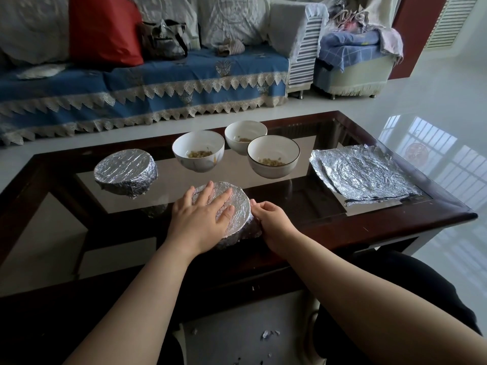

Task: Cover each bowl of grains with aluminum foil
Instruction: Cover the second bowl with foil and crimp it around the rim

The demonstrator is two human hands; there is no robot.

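Pressing flat with straight fingers, the left hand [204, 209] holds the silver foil cover on the nearest round bowl [237, 206] at the front of the dark glass tabletop [395, 206]. The right hand [268, 214] seems to pinch the foil at the rim. Crimp tightly around while holding steady.

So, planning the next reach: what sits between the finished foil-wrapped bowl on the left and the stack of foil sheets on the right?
In the head view, three uncovered bowls of grains stand between the foil-wrapped bowl and the foil sheets.
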